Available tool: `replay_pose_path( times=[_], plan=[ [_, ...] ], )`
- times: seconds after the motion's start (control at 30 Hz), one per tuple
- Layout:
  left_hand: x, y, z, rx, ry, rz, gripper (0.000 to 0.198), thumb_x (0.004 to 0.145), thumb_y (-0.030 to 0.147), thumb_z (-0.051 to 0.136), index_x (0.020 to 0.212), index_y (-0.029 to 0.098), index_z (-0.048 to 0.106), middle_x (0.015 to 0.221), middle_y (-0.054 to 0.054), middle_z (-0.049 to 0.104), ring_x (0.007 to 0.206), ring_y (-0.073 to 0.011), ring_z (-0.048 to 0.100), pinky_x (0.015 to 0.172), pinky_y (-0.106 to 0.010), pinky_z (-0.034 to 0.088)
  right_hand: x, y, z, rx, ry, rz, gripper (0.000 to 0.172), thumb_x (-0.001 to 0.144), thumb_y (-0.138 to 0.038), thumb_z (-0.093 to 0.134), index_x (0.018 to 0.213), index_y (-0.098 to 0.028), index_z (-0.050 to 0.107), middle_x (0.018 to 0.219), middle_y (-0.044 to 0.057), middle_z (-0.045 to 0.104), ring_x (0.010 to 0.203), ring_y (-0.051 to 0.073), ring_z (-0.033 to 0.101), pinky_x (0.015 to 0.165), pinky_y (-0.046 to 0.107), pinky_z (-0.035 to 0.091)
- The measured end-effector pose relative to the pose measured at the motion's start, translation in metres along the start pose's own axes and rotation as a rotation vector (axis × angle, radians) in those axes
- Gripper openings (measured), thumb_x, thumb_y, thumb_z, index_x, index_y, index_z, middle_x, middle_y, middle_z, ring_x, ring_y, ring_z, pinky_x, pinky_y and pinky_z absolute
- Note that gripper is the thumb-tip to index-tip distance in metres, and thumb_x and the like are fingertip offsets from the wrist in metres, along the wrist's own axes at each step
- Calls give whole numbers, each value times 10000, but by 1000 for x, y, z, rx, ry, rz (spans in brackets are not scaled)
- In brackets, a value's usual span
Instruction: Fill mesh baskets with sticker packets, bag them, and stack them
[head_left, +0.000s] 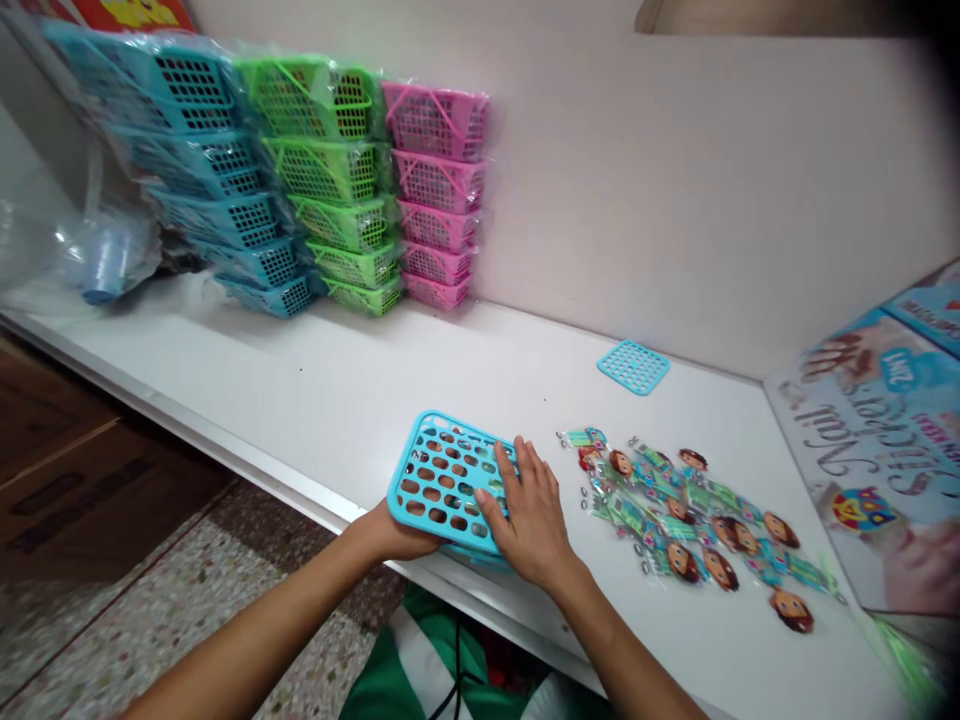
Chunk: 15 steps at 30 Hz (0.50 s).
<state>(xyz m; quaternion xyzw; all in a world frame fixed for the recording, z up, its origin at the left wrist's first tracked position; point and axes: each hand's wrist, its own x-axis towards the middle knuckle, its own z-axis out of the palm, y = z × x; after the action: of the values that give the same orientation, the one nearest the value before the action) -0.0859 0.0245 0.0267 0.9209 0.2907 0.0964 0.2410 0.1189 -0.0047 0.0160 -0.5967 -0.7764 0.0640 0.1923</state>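
A blue plastic basket [487,556] with a blue lattice lid [442,480] sits at the table's front edge. Through the lid's holes I see brownish and dark contents that I cannot make out. My left hand [405,535] holds the basket at its near left side, its fingers hidden beneath the lid. Across the lid's right part lies my right hand [527,510], palm down, fingers stretched toward the far edge and the thumb apart on the lattice. To its right, several doll-shaped cutouts [679,510] in clear wrap are spread on the table.
Another blue lattice lid [634,367] lies by the wall. Stacks of wrapped blue baskets [255,215], green baskets [341,170] and pink baskets [439,180] stand at the back left. A printed nail-sticker box [885,450] is at the right. Cardboard boxes [112,490] stand below left.
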Motion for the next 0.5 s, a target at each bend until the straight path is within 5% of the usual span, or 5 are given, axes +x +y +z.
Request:
replay_pose_path(
  times=[0.13, 0.27, 0.4, 0.5],
  plan=[
    [-7, -2, -1, -361, 220, -148, 473, 834, 359, 550, 1291, 240, 539, 1280, -78, 617, 1192, -238, 560, 1032, -447, 438, 1, -1, -1, -30, -15, 8, 642, 926, -522, 350, 1467, -183, 283, 1541, 199, 205, 1425, 338, 157, 1094, 586, 245],
    [-11, 0, -4, -595, 635, -342, 759, 761, 431, 633, 1422, 197, 342, 1324, -122, 563, 1148, -247, 583, 1004, -453, 459, 2, -1, -1, -72, -23, -1, 642, 922, -530, 348, 1455, -175, 314, 1528, 209, 235, 1415, 347, 187, 1085, 582, 255],
    [-9, -3, 6, -497, 1042, -482, 419, 832, 364, 550, 1232, 241, 564, 1443, -76, 419, 1289, -248, 454, 1088, -437, 364, 1, -4, -1, -132, -27, -1, 633, 921, -539, 338, 1447, -187, 330, 1521, 202, 261, 1412, 334, 199, 1084, 571, 247],
    [-8, -8, 17, -752, 1259, -594, 315, 835, 376, 565, 1082, 198, 645, 1346, -110, 525, 1230, -265, 514, 1075, -425, 378, 1, -7, -1, -188, -40, 26, 625, 923, -534, 323, 1438, -180, 349, 1511, 197, 285, 1409, 330, 200, 1088, 562, 228]
  ],
)
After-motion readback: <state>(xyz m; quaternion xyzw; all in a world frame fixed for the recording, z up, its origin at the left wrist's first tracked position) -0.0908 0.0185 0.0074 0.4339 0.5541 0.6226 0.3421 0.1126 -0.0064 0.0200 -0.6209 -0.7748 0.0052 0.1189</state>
